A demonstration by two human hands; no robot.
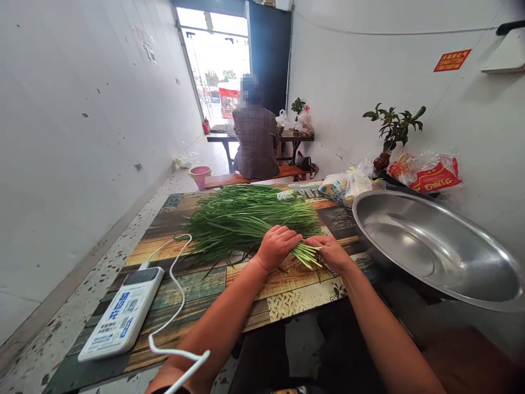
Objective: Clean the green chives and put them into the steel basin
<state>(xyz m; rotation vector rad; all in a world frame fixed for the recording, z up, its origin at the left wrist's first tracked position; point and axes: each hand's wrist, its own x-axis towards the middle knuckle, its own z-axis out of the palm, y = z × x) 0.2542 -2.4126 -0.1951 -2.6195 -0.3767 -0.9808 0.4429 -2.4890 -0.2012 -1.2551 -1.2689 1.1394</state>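
A big heap of long green Chinese chives (233, 216) lies across the table in front of me. My left hand (278, 245) is closed round a small bunch drawn from its near side. Pale stalk ends (307, 255) stick out of that fist toward the right. My right hand (331, 253) pinches at these ends with thumb and fingers together, close beside the left. Its far fingers are partly hidden behind the stalks. On the back of the heap rests a small pale tied bundle (286, 195) that I cannot make out clearly.
A large steel basin (430, 249) stands at the right table edge. Bags (348, 186) and a potted plant (394, 128) sit behind it. A white power bank (123, 312) with a cable lies left on the patterned table (197, 295). Beyond, a person (256, 139) sits facing away.
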